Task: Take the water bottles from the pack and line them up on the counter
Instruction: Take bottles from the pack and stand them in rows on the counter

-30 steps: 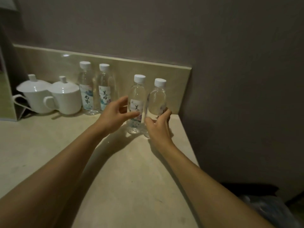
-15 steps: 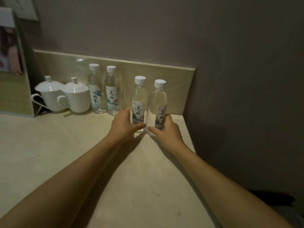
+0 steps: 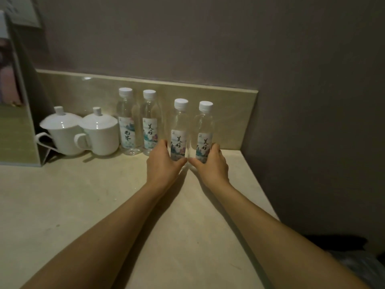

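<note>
Front left bottle (image 3: 179,130): it stands upright on the counter (image 3: 104,205), near the right end, a little in front of the back row; white cap, label with dark characters.
Front right bottle (image 3: 204,132): it stands upright just beside the front left bottle, almost touching it; same cap and same kind of label.
Left hand (image 3: 163,163): it grips the lower part of the front left bottle, thumb across the front near the bottom, fingers curled round the left side.
Right hand (image 3: 210,165): it grips the lower part of the front right bottle in the same way, thumb at the front, fingers round the right side; the two thumbs nearly meet.
Back bottles (image 3: 137,122): two more bottles stand upright side by side against the low backsplash (image 3: 229,113), to the left of the held pair.
Cups (image 3: 83,134): two white lidded cups with handles stand left of the back bottles, touching each other.
Stand (image 3: 18,122): a folded card or frame stands at the far left of the counter.
Wall (image 3: 208,38): grey, it meets the counter at the back and at the right.
</note>
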{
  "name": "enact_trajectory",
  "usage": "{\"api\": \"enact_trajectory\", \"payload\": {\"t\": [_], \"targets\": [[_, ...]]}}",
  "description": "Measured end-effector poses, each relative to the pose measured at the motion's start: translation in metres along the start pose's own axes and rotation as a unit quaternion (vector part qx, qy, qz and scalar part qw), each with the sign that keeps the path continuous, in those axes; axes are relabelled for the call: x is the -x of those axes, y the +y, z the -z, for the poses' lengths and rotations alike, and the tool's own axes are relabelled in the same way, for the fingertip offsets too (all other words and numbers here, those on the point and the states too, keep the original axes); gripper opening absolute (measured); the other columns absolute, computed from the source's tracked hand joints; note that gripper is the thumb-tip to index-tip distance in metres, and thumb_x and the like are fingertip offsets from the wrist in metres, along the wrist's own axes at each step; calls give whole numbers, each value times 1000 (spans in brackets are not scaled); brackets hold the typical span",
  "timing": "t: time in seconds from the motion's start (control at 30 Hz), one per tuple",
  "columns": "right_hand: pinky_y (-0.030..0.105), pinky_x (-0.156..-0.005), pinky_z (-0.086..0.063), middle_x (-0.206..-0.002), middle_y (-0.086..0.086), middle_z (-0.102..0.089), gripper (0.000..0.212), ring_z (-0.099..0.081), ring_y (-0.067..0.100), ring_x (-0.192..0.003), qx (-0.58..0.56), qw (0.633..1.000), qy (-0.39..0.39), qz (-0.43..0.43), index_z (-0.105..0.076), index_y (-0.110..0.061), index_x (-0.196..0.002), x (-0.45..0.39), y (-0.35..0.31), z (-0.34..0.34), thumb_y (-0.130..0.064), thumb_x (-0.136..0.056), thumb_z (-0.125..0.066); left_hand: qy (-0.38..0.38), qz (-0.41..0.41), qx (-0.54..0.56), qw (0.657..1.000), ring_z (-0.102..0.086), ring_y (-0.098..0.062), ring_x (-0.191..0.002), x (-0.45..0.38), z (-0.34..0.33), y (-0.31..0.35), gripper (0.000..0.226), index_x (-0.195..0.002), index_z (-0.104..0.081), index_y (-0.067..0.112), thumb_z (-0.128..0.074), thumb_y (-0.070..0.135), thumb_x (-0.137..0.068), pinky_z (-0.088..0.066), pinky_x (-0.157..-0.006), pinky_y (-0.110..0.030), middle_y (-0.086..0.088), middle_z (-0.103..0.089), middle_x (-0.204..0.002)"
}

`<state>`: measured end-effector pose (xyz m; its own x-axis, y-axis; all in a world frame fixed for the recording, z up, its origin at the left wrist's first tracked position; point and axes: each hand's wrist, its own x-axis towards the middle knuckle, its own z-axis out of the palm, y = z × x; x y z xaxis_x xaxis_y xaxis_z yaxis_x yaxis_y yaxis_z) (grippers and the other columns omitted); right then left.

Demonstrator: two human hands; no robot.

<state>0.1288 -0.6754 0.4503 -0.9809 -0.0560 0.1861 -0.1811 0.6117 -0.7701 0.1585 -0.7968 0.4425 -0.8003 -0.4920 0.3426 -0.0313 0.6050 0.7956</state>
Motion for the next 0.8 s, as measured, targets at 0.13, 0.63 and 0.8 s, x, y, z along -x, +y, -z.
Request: {"api": "enact_trajectory", "payload": {"t": [0.13, 0.63, 0.8], "targets": [[50, -91, -52, -129, 3, -55, 56, -58, 27, -114, -3, 1000, 4, -5, -40, -21, -117, -2, -9, -9, -43, -79, -75, 25, -10, -37, 999, -55, -27, -116, -6, 3, -4, 57, -125, -52, 14, -80, 28, -78, -49, -95, -36, -9, -52, -125], [45, -95, -53, -132, 9, -59, 51, -61, 27, -116, -15, 1000, -18, -7, -40, -16, -121, -13, -10, -13, -27, -85, -74, 50, 41, 20, 998, -62, -33, -113, -4, 0, 1, 65, -128, -39, 7, -79, 21, -79, -54, -93, -43, -14, -61, -123], [49, -94, -53, -130, 7, -59, 50, -61, 27, -115, -5, 1000, -22, 0, -40, -20, -120, -18, -9, -15, -31, -84, -73, 67, 52, -2, 996, -62, -32, -111, -9, -4, 4, 60, -123, -40, 7, -79, 22, -80, -52, -88, -39, -14, -62, -120]]}}
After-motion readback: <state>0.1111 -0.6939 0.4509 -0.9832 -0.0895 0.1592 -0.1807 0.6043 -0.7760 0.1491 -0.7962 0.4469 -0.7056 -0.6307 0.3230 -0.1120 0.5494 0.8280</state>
